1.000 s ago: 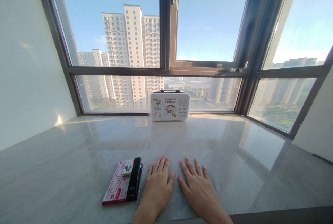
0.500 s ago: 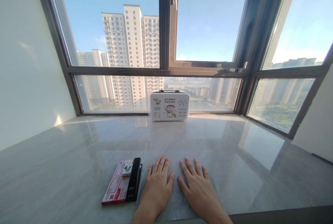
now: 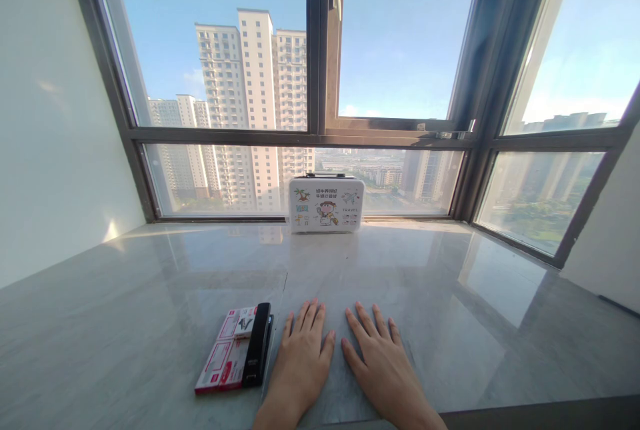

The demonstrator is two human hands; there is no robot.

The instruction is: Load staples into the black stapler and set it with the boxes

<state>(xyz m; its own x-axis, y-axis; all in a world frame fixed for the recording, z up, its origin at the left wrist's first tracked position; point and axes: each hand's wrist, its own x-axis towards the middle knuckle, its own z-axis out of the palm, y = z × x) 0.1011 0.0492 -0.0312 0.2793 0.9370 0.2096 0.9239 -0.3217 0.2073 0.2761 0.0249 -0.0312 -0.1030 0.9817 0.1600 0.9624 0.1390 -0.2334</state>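
Observation:
My left hand (image 3: pixel 301 362) lies flat, palm down, on the grey marble sill (image 3: pixel 150 297) near its front edge, fingers stretched out and holding nothing. My right hand (image 3: pixel 383 367) lies flat beside it in the same way, the thumbs almost touching. Just left of my left hand a black stapler (image 3: pixel 259 345) rests on a red and white box (image 3: pixel 224 360). My left hand does not touch them.
A small white case with a handle and cartoon pictures (image 3: pixel 326 203) stands upright at the back against the window frame (image 3: pixel 320 137). A white wall (image 3: pixel 50 150) closes the left side. Tall buildings show through the glass.

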